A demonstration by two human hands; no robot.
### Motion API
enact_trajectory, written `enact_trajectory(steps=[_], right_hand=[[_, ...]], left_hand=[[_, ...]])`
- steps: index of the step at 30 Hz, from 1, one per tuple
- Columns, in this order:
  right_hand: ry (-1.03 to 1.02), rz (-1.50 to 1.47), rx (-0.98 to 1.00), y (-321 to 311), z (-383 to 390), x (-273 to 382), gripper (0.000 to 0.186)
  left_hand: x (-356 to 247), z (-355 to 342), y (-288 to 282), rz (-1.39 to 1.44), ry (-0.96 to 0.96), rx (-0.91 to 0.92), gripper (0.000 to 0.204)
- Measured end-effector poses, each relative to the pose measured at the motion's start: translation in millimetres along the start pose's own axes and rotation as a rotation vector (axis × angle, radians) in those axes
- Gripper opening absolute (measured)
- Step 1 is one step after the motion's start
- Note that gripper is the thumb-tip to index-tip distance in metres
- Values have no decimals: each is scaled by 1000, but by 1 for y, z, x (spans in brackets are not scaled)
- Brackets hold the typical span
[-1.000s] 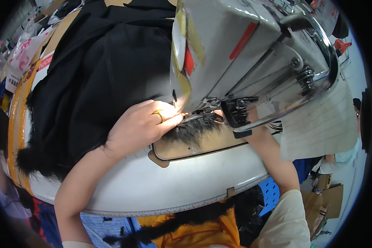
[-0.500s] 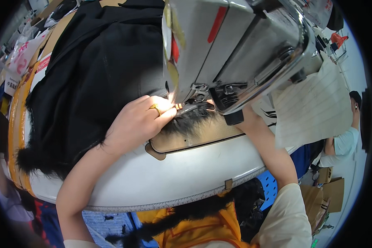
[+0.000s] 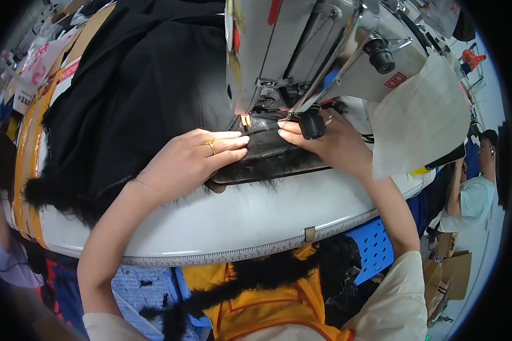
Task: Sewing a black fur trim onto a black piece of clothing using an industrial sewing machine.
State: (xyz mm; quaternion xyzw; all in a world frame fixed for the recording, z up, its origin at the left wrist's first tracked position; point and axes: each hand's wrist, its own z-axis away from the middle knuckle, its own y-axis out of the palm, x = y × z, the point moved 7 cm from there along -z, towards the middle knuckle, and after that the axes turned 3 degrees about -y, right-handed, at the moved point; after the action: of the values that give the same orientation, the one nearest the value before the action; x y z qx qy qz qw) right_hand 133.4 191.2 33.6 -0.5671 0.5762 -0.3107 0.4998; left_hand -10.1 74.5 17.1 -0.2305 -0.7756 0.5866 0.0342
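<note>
Black fabric (image 3: 264, 149) now flattened between left hand (image 3: 196, 154) and right hand (image 3: 338, 143), fingers extended. Sewing machine (image 3: 256, 57) beyond; likely aligning, next needs even feeding.

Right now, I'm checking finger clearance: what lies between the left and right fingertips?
A stretch of black material lies between the left hand and right hand, whose fingertips are apart, in the head view.

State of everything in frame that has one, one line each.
Left hand: fingers extended, on black fabric
Right hand: on black fabric, partly hidden by black knob
Black fabric: spread in folds, reaching under sewing machine
Sewing machine: running or not, can't tell
Pale sheet: hanging, creased
Black fur strip: draped over orange cloth
Cardboard box: open
</note>
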Motion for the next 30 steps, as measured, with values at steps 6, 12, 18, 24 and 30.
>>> enact_trajectory(steps=[6,12,18,24,30], right_hand=[[153,-110,162,18,-24,34,56],[172,-160,142,18,-18,32,48],[215,-56,202,27,-7,20,45],[161,43,147,38,4,-3,42],[178,-59,-28,33,3,4,17]], left_hand=[[-3,0,-1,-124,37,9,34],[6,13,-17,-196,121,-87,31],[4,10,-13,-100,139,-121,35],[6,-6,-9,-163,130,-71,38],[13,-3,-6,-170,78,49,36]])
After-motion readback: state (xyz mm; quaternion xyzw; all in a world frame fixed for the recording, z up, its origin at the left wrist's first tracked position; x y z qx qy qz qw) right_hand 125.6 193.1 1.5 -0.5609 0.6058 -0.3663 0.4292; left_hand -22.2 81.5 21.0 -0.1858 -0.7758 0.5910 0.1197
